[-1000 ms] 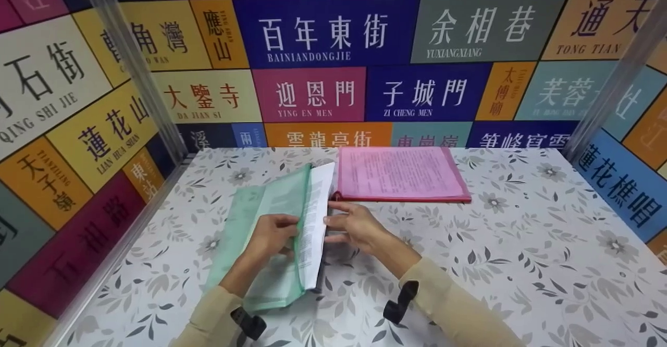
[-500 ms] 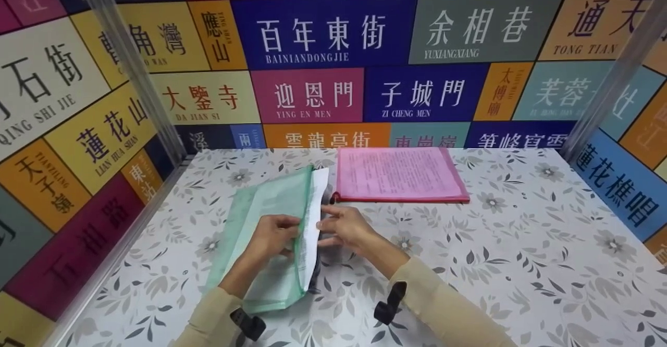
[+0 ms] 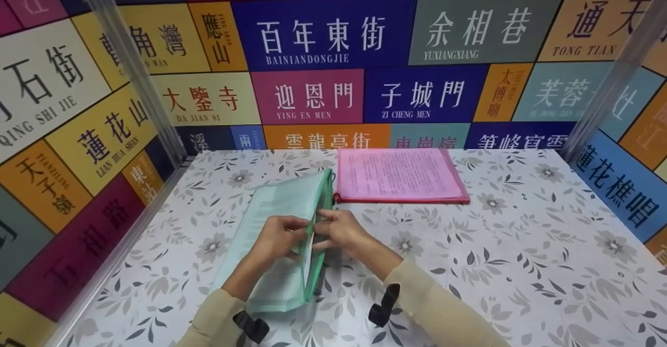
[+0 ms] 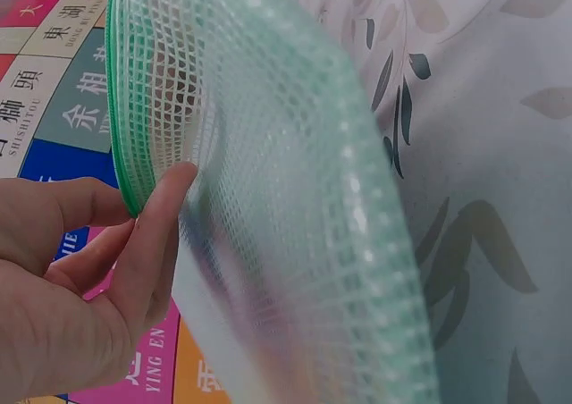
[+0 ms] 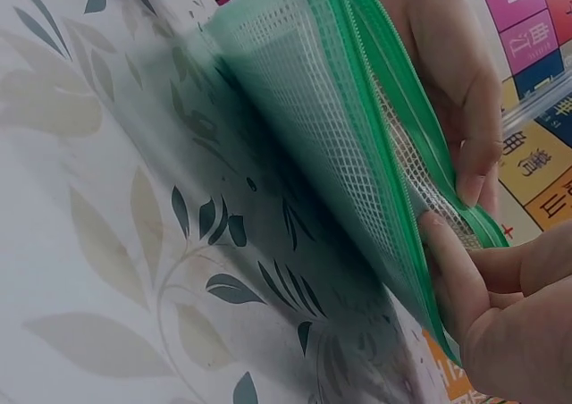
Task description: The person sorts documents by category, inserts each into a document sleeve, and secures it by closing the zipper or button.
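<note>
A green mesh zipper pouch point(image 3: 284, 196) lies slanted on the table, its zipped side unzipped and facing right. My left hand point(image 3: 276, 237) pinches the upper lip of that opening between thumb and fingers. In the left wrist view the green edge point(image 4: 123, 145) runs between those fingertips. White papers point(image 3: 307, 266) show only as a thin strip inside the mouth; the pouch covers the rest. At the mouth, my right hand point(image 3: 344, 232) has its extended fingers against the zipper band point(image 5: 380, 127). Some of its fingertips are hidden at the opening.
Behind and to the right lies a pink zipper pouch point(image 3: 401, 175) with a printed sheet inside. A floral cloth covers the table point(image 3: 469, 274). Panels with street names point(image 3: 323, 29) stand at the back and sides, with clear posts point(image 3: 151, 76) at the corners.
The white papers have slid left into the green pouch until only a sliver shows. My right hand has moved left with them, and the pouch's mouth edge has shifted right.
</note>
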Tool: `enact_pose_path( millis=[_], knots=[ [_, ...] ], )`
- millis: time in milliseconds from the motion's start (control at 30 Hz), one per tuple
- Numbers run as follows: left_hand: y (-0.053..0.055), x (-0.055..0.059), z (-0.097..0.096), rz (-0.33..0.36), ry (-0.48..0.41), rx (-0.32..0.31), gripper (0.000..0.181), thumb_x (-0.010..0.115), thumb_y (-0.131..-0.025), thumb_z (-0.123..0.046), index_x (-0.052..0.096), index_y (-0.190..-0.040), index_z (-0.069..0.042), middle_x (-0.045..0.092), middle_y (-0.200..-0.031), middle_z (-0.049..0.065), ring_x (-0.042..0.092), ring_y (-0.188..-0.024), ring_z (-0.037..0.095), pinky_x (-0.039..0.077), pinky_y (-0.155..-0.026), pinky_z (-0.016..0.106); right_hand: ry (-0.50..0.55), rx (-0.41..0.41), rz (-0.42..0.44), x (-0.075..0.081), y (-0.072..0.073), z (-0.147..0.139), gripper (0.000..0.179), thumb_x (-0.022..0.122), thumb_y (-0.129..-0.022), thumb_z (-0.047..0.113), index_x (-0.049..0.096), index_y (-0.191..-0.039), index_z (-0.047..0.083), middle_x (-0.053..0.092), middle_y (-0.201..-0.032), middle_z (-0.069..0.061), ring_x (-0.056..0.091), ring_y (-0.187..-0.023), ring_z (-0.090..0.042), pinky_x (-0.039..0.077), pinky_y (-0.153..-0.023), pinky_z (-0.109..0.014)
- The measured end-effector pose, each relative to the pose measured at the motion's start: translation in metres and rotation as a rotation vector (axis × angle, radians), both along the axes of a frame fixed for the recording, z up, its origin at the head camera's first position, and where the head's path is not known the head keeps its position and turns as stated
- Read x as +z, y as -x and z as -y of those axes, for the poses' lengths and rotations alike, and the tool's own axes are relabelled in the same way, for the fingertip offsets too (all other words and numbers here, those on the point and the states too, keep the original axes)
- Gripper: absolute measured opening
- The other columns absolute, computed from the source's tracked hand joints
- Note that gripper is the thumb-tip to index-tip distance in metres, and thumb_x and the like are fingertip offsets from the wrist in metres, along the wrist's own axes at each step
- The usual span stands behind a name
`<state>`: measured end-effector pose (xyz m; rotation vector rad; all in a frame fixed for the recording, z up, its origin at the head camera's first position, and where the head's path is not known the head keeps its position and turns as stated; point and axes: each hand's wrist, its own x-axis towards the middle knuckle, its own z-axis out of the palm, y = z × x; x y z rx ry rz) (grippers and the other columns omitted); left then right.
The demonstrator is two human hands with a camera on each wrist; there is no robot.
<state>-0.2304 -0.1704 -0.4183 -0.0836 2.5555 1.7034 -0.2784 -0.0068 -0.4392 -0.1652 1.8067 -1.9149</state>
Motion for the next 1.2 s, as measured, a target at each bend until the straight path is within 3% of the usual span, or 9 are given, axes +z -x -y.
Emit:
enact_pose_path(
  millis=[167, 367, 667, 900, 1100, 1200],
  knots=[
    [0.001, -0.001, 0.004, -0.011, -0.016, 0.013, 0.026, 0.061, -0.091, -0.004, 0.073, -0.114, -0.001, 0.073, -0.106, 0.014, 0.068, -0.071, 0.016, 0.060, -0.053, 0.032, 0.051, -0.011, 0.020, 0.001, 0.000, 0.001, 0.059, 0.053, -0.097, -0.006, 0.036, -0.152, -0.003, 0.052, -0.140, -0.032, 0.061, -0.122, -0.039, 0.061, -0.087, -0.038],
    [-0.001, -0.003, 0.008, -0.023, -0.015, 0.033, 0.026, 0.061, -0.091, -0.003, 0.074, -0.114, -0.002, 0.072, -0.103, 0.013, 0.066, -0.070, 0.015, 0.059, -0.052, 0.032, 0.071, -0.028, 0.037, 0.005, 0.002, -0.002, 0.053, 0.052, -0.094, -0.011, 0.045, -0.146, -0.005, 0.060, -0.134, -0.029, 0.068, -0.113, -0.030, 0.060, -0.089, -0.036],
    [-0.002, -0.004, 0.018, -0.081, -0.002, 0.040, 0.027, 0.060, -0.092, 0.000, 0.073, -0.116, -0.001, 0.070, -0.105, 0.015, 0.064, -0.078, 0.016, 0.059, -0.052, 0.033, 0.049, -0.062, -0.035, 0.009, 0.011, -0.018, 0.042, 0.054, -0.093, -0.006, 0.055, -0.135, -0.009, 0.062, -0.130, -0.031, 0.069, -0.112, -0.031, 0.061, -0.089, -0.035],
    [-0.006, -0.006, 0.025, -0.144, 0.073, 0.002, 0.026, 0.061, -0.093, 0.000, 0.073, -0.115, -0.003, 0.070, -0.104, 0.013, 0.063, -0.077, 0.015, 0.058, -0.052, 0.032, 0.019, -0.211, -0.056, 0.015, 0.029, -0.036, 0.035, 0.052, -0.098, 0.003, 0.058, -0.131, -0.006, 0.065, -0.128, -0.025, 0.071, -0.104, -0.025, 0.062, -0.085, -0.034],
    [-0.010, -0.005, 0.035, -0.175, 0.107, -0.024, 0.024, 0.062, -0.094, -0.001, 0.073, -0.115, -0.004, 0.071, -0.106, 0.013, 0.063, -0.077, 0.015, 0.057, -0.052, 0.034, -0.024, -0.376, -0.090, 0.022, 0.047, -0.055, 0.029, 0.051, -0.099, 0.007, 0.063, -0.124, -0.001, 0.071, -0.116, -0.018, 0.070, -0.092, -0.019, 0.061, -0.073, -0.027],
    [-0.011, -0.005, 0.040, -0.191, 0.123, -0.046, 0.024, 0.061, -0.094, -0.001, 0.073, -0.114, -0.004, 0.070, -0.106, 0.014, 0.062, -0.076, 0.015, 0.056, -0.051, 0.033, -0.085, -0.416, -0.140, 0.024, 0.055, -0.064, 0.027, 0.051, -0.100, 0.010, 0.065, -0.121, 0.001, 0.071, -0.112, -0.015, 0.070, -0.096, -0.022, 0.061, -0.075, -0.028]
  ],
)
